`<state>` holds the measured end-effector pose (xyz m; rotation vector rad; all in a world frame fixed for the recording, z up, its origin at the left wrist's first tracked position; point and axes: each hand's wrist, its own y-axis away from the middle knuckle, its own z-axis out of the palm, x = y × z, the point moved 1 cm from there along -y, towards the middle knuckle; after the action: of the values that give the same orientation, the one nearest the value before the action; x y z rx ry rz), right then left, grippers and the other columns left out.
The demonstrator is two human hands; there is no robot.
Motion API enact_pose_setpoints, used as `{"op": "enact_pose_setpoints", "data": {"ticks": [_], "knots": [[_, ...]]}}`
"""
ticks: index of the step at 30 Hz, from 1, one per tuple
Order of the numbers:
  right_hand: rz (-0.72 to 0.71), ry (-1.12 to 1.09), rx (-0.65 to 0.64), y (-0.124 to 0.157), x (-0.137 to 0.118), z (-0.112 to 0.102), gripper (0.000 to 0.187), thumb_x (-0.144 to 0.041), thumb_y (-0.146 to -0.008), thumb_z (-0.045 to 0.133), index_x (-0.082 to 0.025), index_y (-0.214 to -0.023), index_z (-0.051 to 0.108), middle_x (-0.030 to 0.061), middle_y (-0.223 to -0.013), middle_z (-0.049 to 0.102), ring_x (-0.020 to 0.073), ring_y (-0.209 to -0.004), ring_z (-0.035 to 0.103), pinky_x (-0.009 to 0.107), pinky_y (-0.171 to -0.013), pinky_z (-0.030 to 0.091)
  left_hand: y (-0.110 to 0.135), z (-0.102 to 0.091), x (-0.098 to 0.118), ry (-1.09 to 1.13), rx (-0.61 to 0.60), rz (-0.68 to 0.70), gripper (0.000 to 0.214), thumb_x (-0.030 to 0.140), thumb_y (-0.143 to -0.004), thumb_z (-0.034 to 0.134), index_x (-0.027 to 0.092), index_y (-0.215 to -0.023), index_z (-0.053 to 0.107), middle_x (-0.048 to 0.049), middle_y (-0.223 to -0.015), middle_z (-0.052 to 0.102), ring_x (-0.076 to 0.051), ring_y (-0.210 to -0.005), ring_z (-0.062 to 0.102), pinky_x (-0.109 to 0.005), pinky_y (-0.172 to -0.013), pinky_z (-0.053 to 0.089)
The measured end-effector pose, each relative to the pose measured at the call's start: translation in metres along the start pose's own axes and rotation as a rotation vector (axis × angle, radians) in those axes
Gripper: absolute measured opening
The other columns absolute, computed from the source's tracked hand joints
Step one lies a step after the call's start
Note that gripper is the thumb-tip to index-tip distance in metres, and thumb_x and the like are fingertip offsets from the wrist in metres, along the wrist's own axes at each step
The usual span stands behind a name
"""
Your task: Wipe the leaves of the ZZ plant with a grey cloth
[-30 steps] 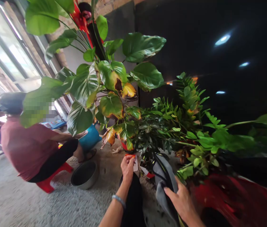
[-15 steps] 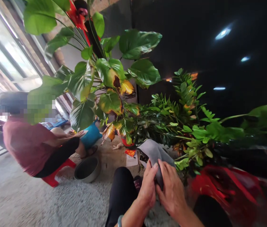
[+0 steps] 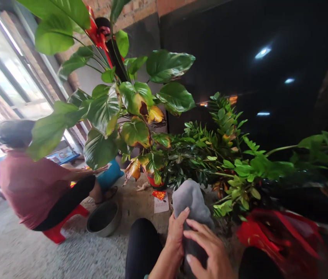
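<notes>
My left hand and my right hand both grip a grey cloth that stands up between them at the bottom centre. The left hand's fingers press the cloth's left side; the right hand's fingers lie across its lower part. Just beyond the cloth are dark green potted plants. A large-leaved plant with yellowing leaves rises behind, in a red pot. A white card with a red tag lies on the floor by that pot.
A person in a red shirt sits on a low red stool at left. A metal bowl rests on the gravel floor. A red object is at right, a dark wall behind, and windows at left.
My left hand left the card on the floor and joined the right hand on the grey cloth. The cloth was raised and now stands bunched between both hands.
</notes>
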<state>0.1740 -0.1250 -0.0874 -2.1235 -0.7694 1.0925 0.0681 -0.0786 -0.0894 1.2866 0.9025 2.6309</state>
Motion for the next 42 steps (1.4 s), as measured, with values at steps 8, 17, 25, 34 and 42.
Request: {"op": "enact_pose_setpoints", "data": {"ticks": [8, 17, 25, 34, 42], "knots": [[1.006, -0.477, 0.149, 0.000, 0.047, -0.015, 0.023, -0.036, -0.054, 0.066, -0.022, -0.072, 0.069, 0.0066, -0.071, 0.072, 0.0261, -0.070, 0.067, 0.033, -0.059, 0.054, -0.018, 0.005, 0.086, -0.027, -0.069, 0.229, 0.032, 0.029, -0.061, 0.077, 0.014, -0.087, 0.065, -0.0035, -0.067, 0.071, -0.021, -0.064, 0.068, -0.032, -0.066, 0.056], [1.496, -0.736, 0.547, 0.001, 0.099, -0.016, 0.039, -0.032, -0.035, 0.073, -0.023, -0.069, 0.058, -0.0009, -0.057, 0.065, 0.0211, -0.058, 0.063, 0.029, -0.049, 0.046, -0.064, -0.009, 0.053, -0.102, -0.210, -0.090, 0.025, 0.030, -0.080, 0.059, 0.009, -0.093, 0.067, -0.0090, -0.072, 0.072, -0.024, -0.084, 0.069, -0.036, -0.085, 0.053], [1.438, -0.920, 0.364, -0.003, 0.075, -0.010, 0.045, -0.042, -0.047, 0.073, -0.021, -0.086, 0.065, 0.0064, -0.079, 0.072, 0.0256, -0.076, 0.067, 0.033, -0.058, 0.050, -0.052, -0.013, 0.068, -0.023, -0.208, 0.009, 0.035, 0.036, -0.071, 0.069, 0.012, -0.095, 0.068, -0.0064, -0.067, 0.071, -0.020, -0.056, 0.067, -0.032, -0.061, 0.056], [1.020, -0.458, 0.238, -0.047, 0.048, 0.041, 0.043, -0.058, -0.064, 0.050, -0.021, -0.078, 0.066, 0.0139, -0.092, 0.071, 0.0313, -0.096, 0.062, 0.043, -0.086, 0.047, -0.019, 0.003, 0.008, 0.094, -0.325, -0.358, 0.047, 0.045, -0.070, 0.068, 0.010, -0.101, 0.068, -0.0151, -0.086, 0.074, -0.034, -0.092, 0.067, -0.043, -0.083, 0.054], [0.655, -0.329, 0.183, -0.052, 0.051, 0.044, 0.031, -0.046, -0.076, 0.048, -0.021, -0.082, 0.066, 0.0116, -0.093, 0.067, 0.0268, -0.092, 0.061, 0.042, -0.087, 0.046, -0.014, 0.004, 0.034, 0.144, -0.285, -0.109, 0.049, 0.021, -0.050, 0.084, 0.012, -0.095, 0.067, -0.0110, -0.091, 0.074, -0.030, -0.091, 0.067, -0.037, -0.081, 0.054]]}}
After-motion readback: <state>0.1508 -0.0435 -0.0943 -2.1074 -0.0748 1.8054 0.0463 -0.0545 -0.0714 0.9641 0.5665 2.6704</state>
